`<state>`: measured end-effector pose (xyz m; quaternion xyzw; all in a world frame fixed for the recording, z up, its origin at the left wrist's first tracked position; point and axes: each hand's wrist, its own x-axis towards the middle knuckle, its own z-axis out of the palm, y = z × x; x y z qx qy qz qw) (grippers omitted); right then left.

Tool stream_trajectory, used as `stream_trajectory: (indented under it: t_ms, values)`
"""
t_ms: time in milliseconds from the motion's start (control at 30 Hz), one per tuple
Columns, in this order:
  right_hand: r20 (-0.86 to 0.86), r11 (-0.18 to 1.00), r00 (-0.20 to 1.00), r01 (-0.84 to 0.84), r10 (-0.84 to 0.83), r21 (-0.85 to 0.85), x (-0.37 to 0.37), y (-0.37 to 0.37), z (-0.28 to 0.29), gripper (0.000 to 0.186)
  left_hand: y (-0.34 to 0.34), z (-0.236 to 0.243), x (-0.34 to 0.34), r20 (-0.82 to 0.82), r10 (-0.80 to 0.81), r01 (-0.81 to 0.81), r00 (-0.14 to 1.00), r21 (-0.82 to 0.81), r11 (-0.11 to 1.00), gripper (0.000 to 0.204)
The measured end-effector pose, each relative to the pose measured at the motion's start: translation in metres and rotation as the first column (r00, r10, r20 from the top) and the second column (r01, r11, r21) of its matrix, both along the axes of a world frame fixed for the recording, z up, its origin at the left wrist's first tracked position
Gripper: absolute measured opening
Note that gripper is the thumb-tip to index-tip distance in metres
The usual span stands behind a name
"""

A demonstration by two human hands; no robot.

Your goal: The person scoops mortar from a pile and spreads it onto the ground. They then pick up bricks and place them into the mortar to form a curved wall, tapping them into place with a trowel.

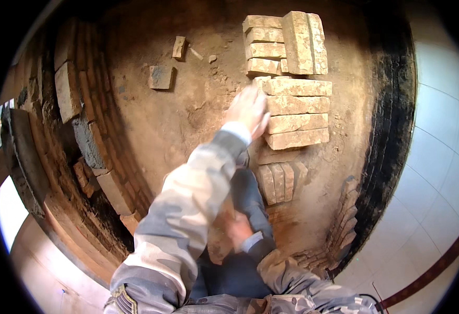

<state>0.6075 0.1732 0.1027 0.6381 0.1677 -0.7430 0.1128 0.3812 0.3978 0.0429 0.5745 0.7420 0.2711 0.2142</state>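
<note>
Bricks (298,104) lie stacked on dirt (153,125), left hand (248,109) at their left end, right hand (238,230) by the legs (251,196); I can't tell either grip. Chunks (160,77) lie left, a blackened edge (388,136) right.

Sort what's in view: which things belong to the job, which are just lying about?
Likely in use:
tan rectangular clay bricks, lined up at the left hand

Seemingly lying about:
grey-smeared blocky tan brick piece
small tan blocky brick chunk

We look steeply down from the person's head through the left-hand fisheye camera, close above the camouflage-patterned cloth sleeves (179,191), facing a brown, dusty floor (159,120), straight edges bending toward the rim.
</note>
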Motion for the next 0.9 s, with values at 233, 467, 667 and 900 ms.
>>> stream_trajectory:
  t_ms: [233,467,667,900]
  values:
    - [-0.046,0.998,0.999,-0.027,0.03,0.058,0.007,0.037,0.0,0.024,0.122,-0.045,0.042,-0.191,-0.146,0.089,0.971,-0.281,0.955,0.106]
    - [-0.041,0.973,0.977,0.202,-0.207,-0.114,0.003,0.033,-0.013,0.016,0.143,-0.072,0.005,-0.128,-0.305,0.274,0.944,-0.216,0.937,0.069]
    - [-0.031,0.959,0.989,-0.135,0.147,0.248,0.003,-0.011,-0.032,0.018,0.095,0.015,-0.048,-0.152,-0.188,0.165,0.97,-0.151,0.975,0.06]
    - [0.008,0.984,0.993,0.116,-0.116,-0.135,-0.026,-0.026,-0.038,0.021,-0.162,0.102,-0.152,0.889,0.421,0.012,0.182,-0.43,0.903,0.06]
